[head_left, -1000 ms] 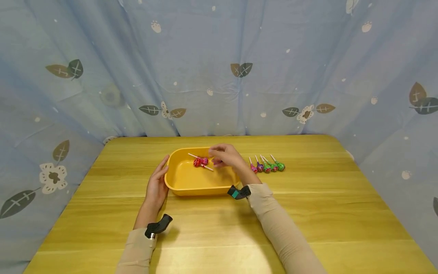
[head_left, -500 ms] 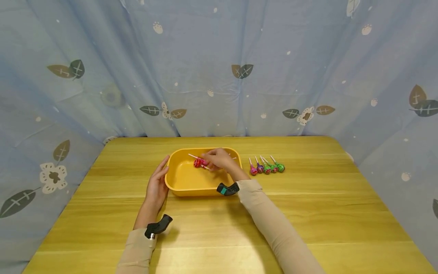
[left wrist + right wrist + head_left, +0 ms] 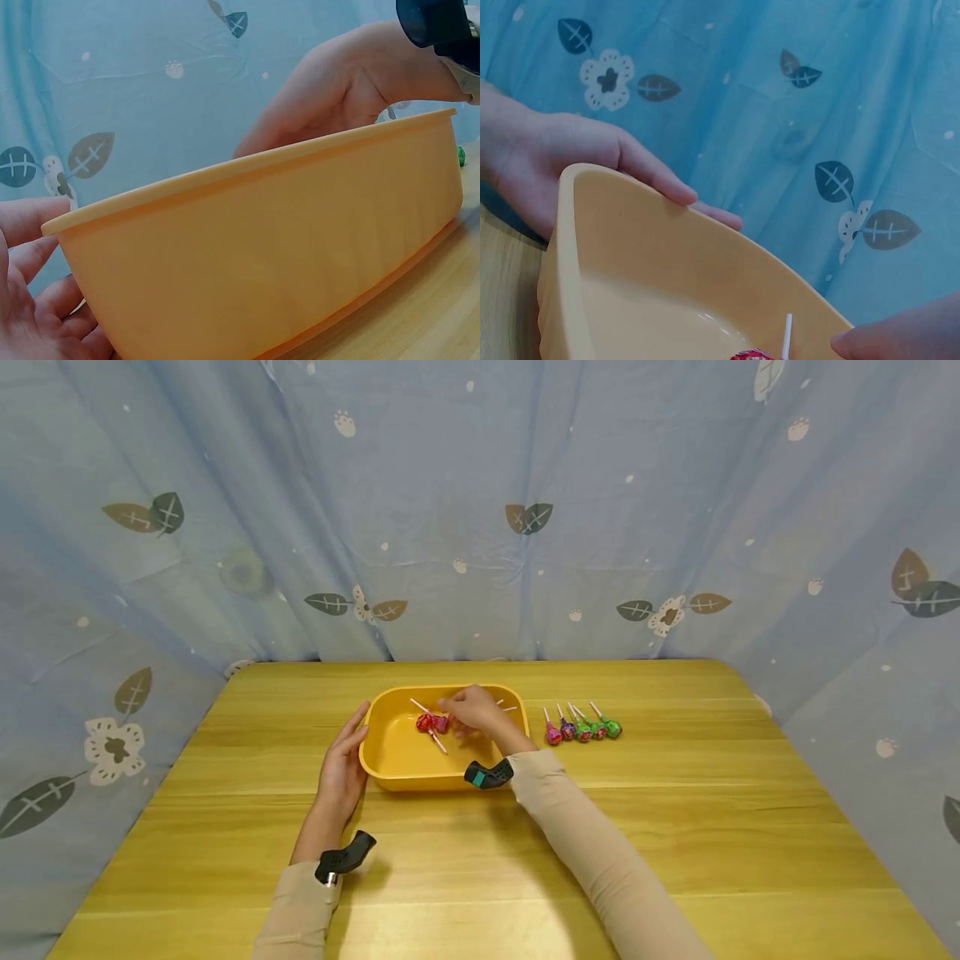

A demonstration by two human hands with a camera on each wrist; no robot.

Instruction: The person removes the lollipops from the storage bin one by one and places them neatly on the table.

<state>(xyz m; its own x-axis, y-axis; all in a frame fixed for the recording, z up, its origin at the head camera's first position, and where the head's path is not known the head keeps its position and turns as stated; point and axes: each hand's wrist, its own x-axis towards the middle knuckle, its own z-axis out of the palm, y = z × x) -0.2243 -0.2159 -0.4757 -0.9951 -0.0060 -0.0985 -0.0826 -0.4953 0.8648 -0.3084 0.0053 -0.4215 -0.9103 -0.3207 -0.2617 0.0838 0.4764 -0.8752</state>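
A yellow plastic tub point(image 3: 397, 762) stands on the table. My left hand point(image 3: 345, 770) rests against its left end, with fairly straight fingers along the outside, as the left wrist view also shows. Inside the tub lie red and pink lollipops point(image 3: 425, 723), their heads together and white sticks pointing different ways. My right hand point(image 3: 477, 710) reaches down into the tub just right of them, its fingertips close to the pink one. More white sticks point(image 3: 510, 708) show behind that hand, their heads hidden. Whether the right fingers pinch anything is hidden.
Several wrapped lollipops point(image 3: 583, 733), pink, purple, red and green, lie in a row on the wooden table point(image 3: 712, 793), right of the tub. A patterned blue curtain point(image 3: 450, 510) hangs behind the table.
My right hand has moved left and lower within the tub. The red lollipop's stick has swung to point more toward me. Sticks have come into view behind the hand. The left hand stays put.
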